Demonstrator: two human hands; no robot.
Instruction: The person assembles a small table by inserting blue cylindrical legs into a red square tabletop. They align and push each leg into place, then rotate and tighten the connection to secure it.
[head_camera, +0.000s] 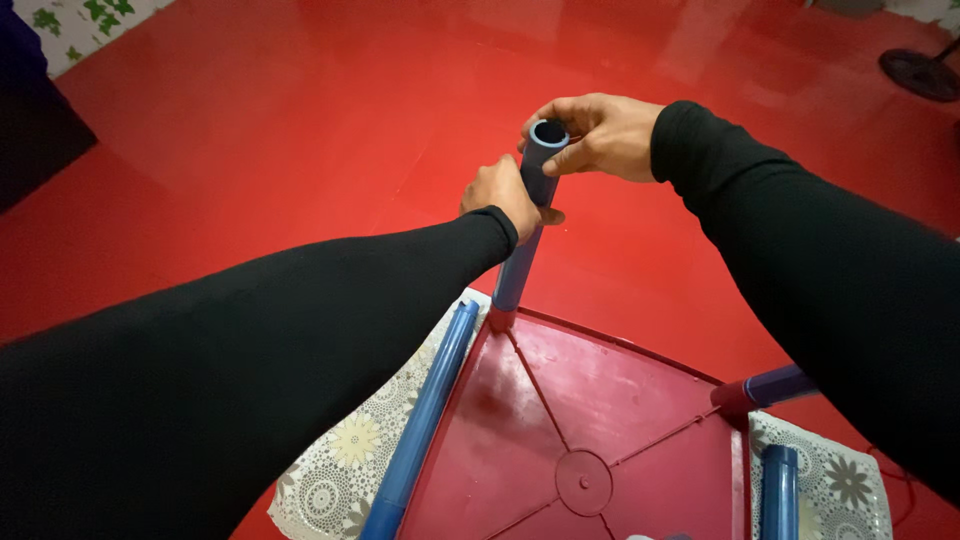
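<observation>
Head view, looking down along both black-sleeved forearms. An upright blue tube (527, 215), hollow with its open mouth facing the camera, stands with its lower end seated at the far corner of an overturned red plastic table (600, 420). The left hand (503, 195) is closed around the tube just below its top, seen from the back, thumb visible on the near side of the tube; the fingers themselves are hidden behind the tube. The right hand (598, 133) sits at the tube's top from the right side, fingers curled over and beside the rim, thumb and forefinger pinching the upper edge; both hands touch the tube and lie just beside one another. Below the left forearm, a second blue tube (425, 420) lies flat along the table's left edge, partly over a white lace-patterned cloth (340, 460) spread under the table. Below the right forearm, a short purple-blue tube (770, 385) projects sideways from the table's right corner, and another blue tube (780, 490) lies flat near it on the cloth. The underside of the table shows raised ribs meeting at a central round boss. All of this rests on a glossy red floor (300, 120). Beyond the right hand, far right, the dark round base of a stand (920, 72) sits on the floor.
</observation>
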